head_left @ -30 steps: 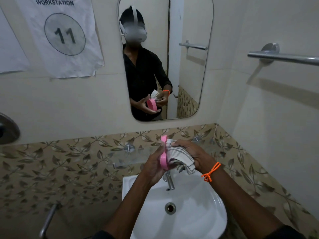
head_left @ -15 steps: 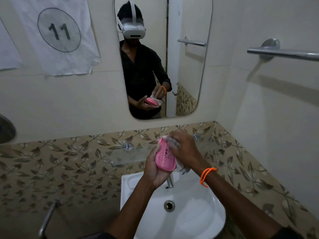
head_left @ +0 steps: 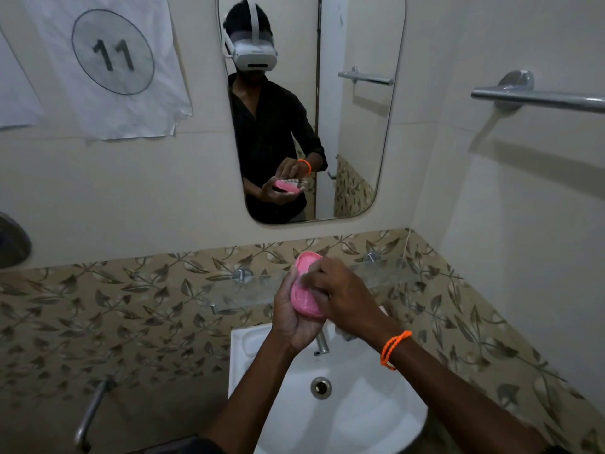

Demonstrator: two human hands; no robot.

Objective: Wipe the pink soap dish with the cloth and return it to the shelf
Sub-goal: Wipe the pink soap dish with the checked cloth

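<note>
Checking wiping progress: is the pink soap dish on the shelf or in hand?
In hand: the left hand holds the pink soap dish above the sink.

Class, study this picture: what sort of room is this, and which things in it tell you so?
Most likely a small bathroom: a white washbasin with a tap, a wall mirror above it, and a metal towel rail on the tiled side wall.

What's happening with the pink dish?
Left hand holds dish. Right hand rubs cloth in it. Shelf waiting behind.
</note>
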